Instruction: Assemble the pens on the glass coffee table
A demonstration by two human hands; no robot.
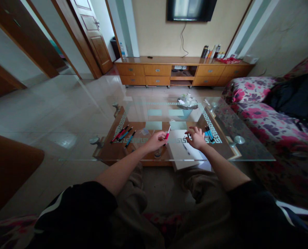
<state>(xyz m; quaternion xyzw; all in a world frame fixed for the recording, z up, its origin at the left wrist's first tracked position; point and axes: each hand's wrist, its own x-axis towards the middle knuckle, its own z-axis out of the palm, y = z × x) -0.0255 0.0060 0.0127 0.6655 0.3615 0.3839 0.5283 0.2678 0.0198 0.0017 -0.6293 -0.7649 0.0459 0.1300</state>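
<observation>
My left hand (156,140) holds a red pen (167,132) upright over the glass coffee table (81,145), its white tip pointing up. My right hand (196,137) hovers just right of it with fingers curled; a small dark part shows at its fingertips, but whether it grips it is unclear. Both hands are above a white sheet or box (182,150). Several red and blue pens (122,134) lie in a row to the left. A few blue and black pens (209,134) lie to the right of my right hand.
A small clear wrapper (145,131) lies near the left pens. A waste basket (187,105) shows through the glass at the far side. A floral sofa (273,117) runs along the right. A wooden TV cabinet (182,71) lines the far wall.
</observation>
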